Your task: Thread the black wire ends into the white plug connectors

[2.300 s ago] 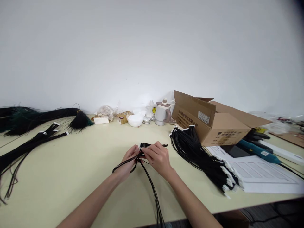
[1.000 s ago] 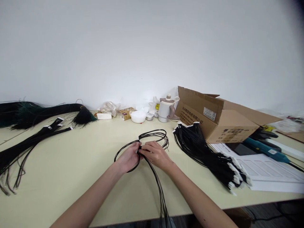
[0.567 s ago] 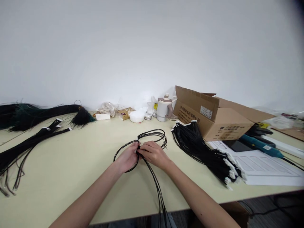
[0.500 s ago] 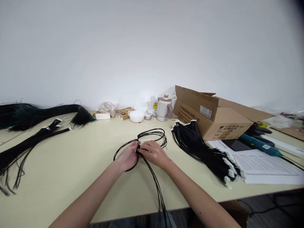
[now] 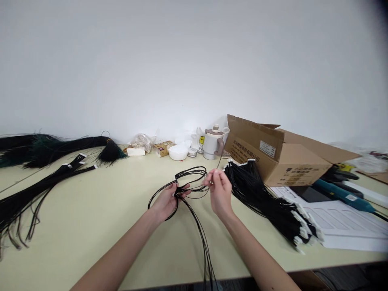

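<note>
- Change, right hand (image 5: 220,190): it has moved off the left hand (image 5: 165,202), up and to the right. The two hands are now apart.
- Right hand, state: fingertips pinched together on what appears to be a thin strand (image 5: 219,163). A short end projects above the fingertips.
- Strand, path: a fine line curves from the gathered point toward the right hand. Whether it is one continuous piece cannot be confirmed.
- Left hand, state: clamped on the bundle of black wires (image 5: 181,190), thumb in front. Its other fingers, previously covered, now extend behind the wires.
- Bundle, position: above the middle of the counter (image 5: 106,210), loops on either side of the grip, tails running down past the near edge.
- Meaning: the left hand alone now supports the bundle; the right hand appears occupied with the strand only.
- Surroundings: the pile of plugged wires (image 5: 263,202) lies just beyond the right hand, beside the cardboard box (image 5: 251,155). Contact between hand and pile cannot be determined.
</note>
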Demonstrator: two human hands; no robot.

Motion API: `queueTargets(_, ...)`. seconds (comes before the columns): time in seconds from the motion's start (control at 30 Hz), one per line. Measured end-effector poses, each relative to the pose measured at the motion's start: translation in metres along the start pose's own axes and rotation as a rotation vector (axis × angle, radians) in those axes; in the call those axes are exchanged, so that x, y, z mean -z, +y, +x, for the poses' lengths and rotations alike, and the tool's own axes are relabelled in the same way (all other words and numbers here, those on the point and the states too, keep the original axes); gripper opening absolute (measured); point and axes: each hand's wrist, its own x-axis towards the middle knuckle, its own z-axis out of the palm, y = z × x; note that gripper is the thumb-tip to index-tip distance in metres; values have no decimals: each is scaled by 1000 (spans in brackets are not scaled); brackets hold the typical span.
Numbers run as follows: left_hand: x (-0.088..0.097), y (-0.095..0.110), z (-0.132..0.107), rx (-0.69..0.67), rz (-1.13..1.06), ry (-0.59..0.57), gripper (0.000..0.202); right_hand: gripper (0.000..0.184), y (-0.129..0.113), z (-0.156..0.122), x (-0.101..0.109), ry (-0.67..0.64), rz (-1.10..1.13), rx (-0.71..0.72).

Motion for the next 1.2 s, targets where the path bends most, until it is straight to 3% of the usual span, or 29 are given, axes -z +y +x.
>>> queueTargets(0.1, 0, -2, 0, -67, 14, 27, 7, 24, -2, 13, 13, 297, -7, 68)
queueTargets(0.2, -1, -3, -2, -144, 58, -4, 10, 25, -4, 16, 20, 348, -272, 229)
queueTargets(0.33, -3, -6, -4, -242, 146, -51, 17, 21, -2, 5, 15, 32, -764, 610)
queueTargets(0.4, -2, -8, -3, -276, 172, -85, 21, 16, 2, -2, 11, -147, -887, 771)
queueTargets(0.47, 0, -10, -1, -305, 174, -121, 21, 11, 7, -7, 7, -242, -946, 851)
queueTargets(0.9, 0, -6, -4, -316, 126, -153, 22, 4, 6, -11, 4, -249, -952, 939)
queueTargets(1.2, -2, -4, -5, -346, 124, -136, 23, 7, 8, -11, 5, -290, -977, 910)
